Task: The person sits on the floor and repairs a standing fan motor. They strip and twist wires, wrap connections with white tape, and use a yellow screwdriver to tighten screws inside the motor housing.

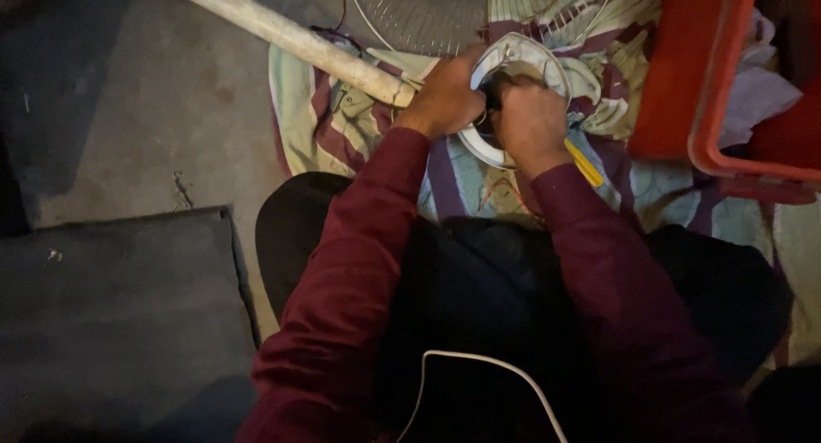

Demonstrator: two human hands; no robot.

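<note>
A grey concrete floor (171, 109) carries a striped cloth (342, 126), where a white fan housing (513, 58) lies beside a wire grille (428, 11) and a white pole (282, 34). The left hand (445, 97) grips the housing's rim; the right hand (530, 122) is clenched on a yellow-handled tool (586, 163) inside it. A red tub (710, 75) stands right.

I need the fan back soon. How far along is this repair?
Done: the wire fan guard lies off on the striped cloth. In hand: left hand steadies the white round housing; right hand works inside, a yellow-handled tool showing beneath it. Left: housing open, red wires loose.
</note>
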